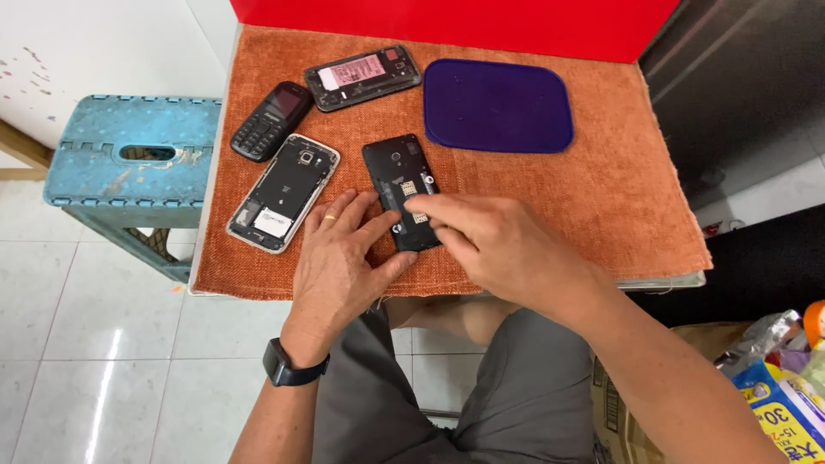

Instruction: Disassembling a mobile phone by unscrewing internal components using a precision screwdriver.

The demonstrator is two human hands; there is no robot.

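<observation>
I am steadying the open-backed black phone at centre frame with my spread left hand; my right hand fingertips are pressing together on its small, fragile-looking card slot. It seems light and stiff, best gripped by its edges.

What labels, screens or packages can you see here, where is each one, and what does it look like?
Keypad phone, upper left of the cloth: small dark screen above its buttons.
Top phone, back open: pink and white rectangular label.
Silver-edged phone, left of the left hand: white rectangular label near its lower end.
Package, bottom right corner: blue and yellow, partly cut off.
</observation>
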